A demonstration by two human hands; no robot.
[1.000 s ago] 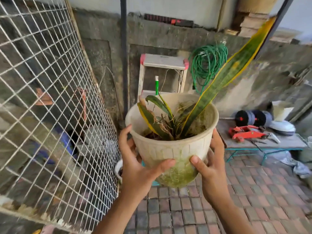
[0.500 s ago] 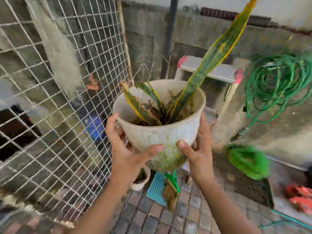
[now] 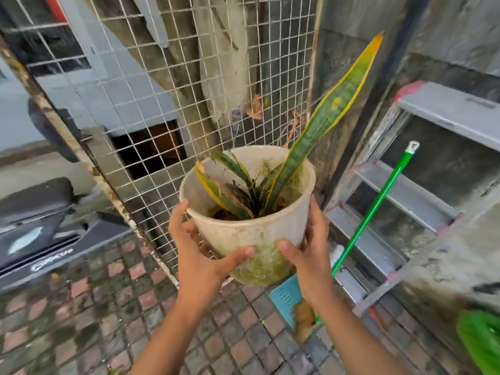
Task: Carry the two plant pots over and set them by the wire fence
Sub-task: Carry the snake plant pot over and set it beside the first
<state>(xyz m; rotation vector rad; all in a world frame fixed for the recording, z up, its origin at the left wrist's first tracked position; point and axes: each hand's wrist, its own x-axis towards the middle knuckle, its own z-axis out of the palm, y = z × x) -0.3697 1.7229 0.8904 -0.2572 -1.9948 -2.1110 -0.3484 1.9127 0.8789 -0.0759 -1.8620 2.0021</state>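
**Head view: pot held in both hands before the wire fence**

Head view, nearest first: two bare forearms rise from the bottom edge and meet on a single plant pot (image 3: 251,234) held in the air above the brick paving (image 3: 94,307). The pot is a pale, cream-coloured plastic tub, round and tapering toward its base, its lower wall stained green with algae and streaked with fine dried roots. Inside sits a snake plant (image 3: 319,125): one tall, stiff leaf, dark green with yellow margins, leans up and to the right well above the rim, while shorter leaves, some brown and torn at the tips, fan out to the left over dark soil.

The left hand (image 3: 200,255) cups the pot's left side, fingers curled round the far wall up to the rim, thumb pressed across the front low down. The right hand (image 3: 308,253) mirrors it on the right side, fingers upright along the wall and thumb pointing inward on the front; the two thumbs nearly meet. Both hands are closed firmly on the pot, which tips slightly toward the camera.

Below the pot, on the paving, lie a light blue dustpan (image 3: 284,299) and the brush end of a green-handled broom (image 3: 378,207), which leans up to the right against a grey stepladder (image 3: 422,190). Just behind the pot stands the wire fence (image 3: 167,85), a white mesh panel, with a dark scooter (image 3: 40,228) at the left and a stained concrete wall (image 3: 446,36) at the right.
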